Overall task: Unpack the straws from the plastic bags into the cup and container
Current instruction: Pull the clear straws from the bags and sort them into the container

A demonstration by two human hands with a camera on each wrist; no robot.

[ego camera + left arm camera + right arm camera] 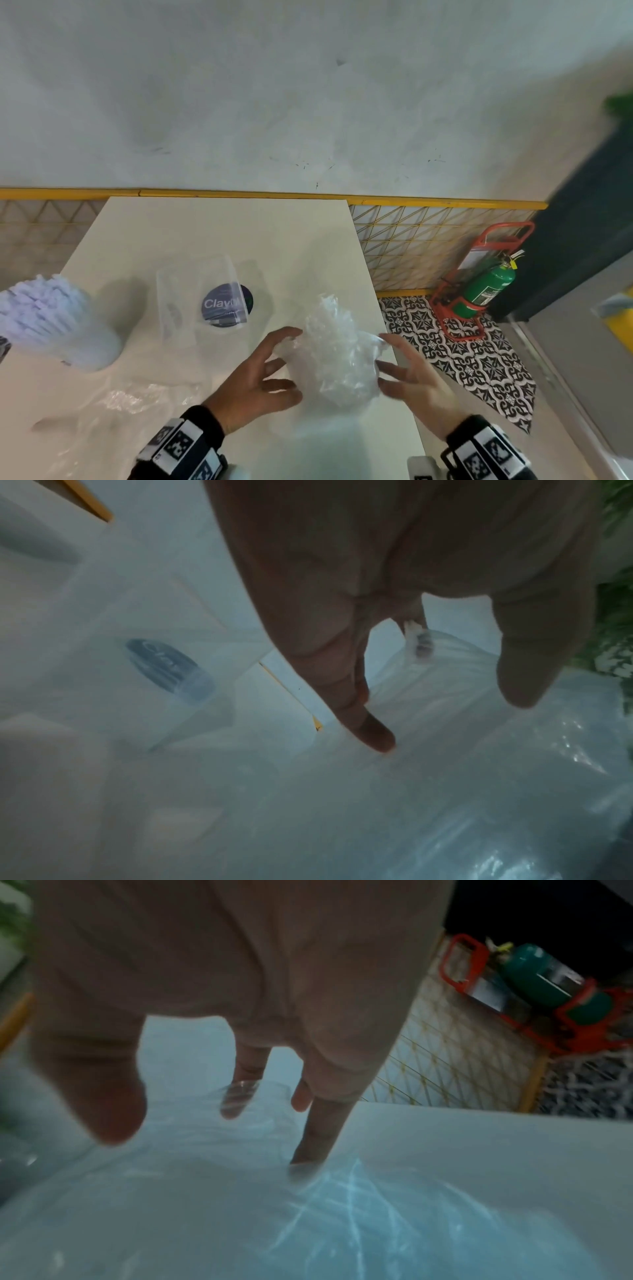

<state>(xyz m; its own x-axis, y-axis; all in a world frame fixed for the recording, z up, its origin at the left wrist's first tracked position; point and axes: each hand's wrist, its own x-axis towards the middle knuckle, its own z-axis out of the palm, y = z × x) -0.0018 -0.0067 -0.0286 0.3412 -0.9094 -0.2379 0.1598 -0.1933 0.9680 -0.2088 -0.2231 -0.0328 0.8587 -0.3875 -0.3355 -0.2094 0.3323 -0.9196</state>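
A crumpled clear plastic bag lies on the white table between my two hands. My left hand touches its left side with spread, nearly straight fingers, and my right hand touches its right side the same way. In the left wrist view the left hand hangs over the bag with one fingertip on the film. In the right wrist view the right hand has a fingertip pressed into the bag. A cup full of white wrapped straws stands far left. A clear container stands mid-table.
A second, flattened clear bag lies at the table's front left. A round dark sticker shows through the container. The table's right edge runs close by my right hand; beyond it, on the patterned floor, stands a green fire extinguisher in a red frame.
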